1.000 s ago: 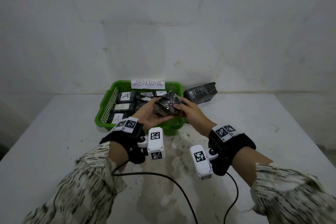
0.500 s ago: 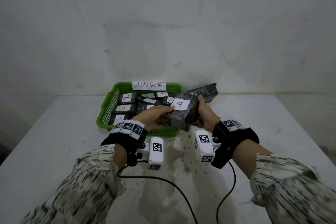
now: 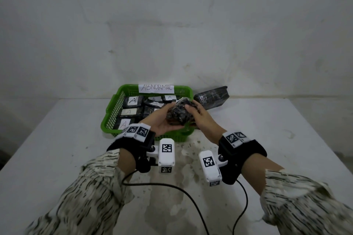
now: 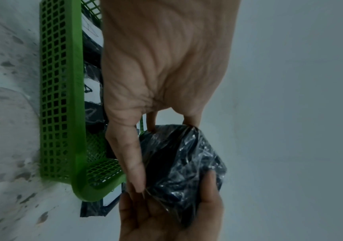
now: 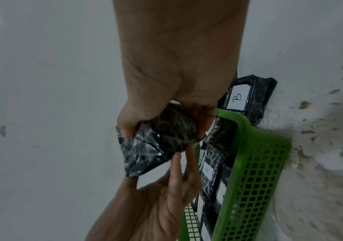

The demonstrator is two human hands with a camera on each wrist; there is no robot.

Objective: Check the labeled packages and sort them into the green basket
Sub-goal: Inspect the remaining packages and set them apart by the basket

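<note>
One "B" label (image 5: 237,97) on loose package (image 5: 264,97), right-wrist view only

Basket (image 3: 111,120) mid-frame on tabletop (image 3: 57,149), labelled packages (image 3: 133,100) inside; another package (image 3: 212,96) just right of it. Held package (image 3: 178,115) between left hand (image 3: 162,123) and right hand (image 3: 202,118), over basket's lower-right corner.

From here I see both forearms stretched forward out of streaked sleeves (image 3: 91,196), wrists angled inward so the hands meet in the middle. The left hand (image 3: 162,122) is turned palm up under the black wrapped package (image 3: 178,116), with its thumb laid straight along the near edge and its fingers behind. The right hand (image 3: 203,118) comes in from the other side, thumb pressed on top and fingers curled into the wrap. I cannot quite make out the left fingertips; they look tucked behind the package. Both hands grip it at once.
</note>
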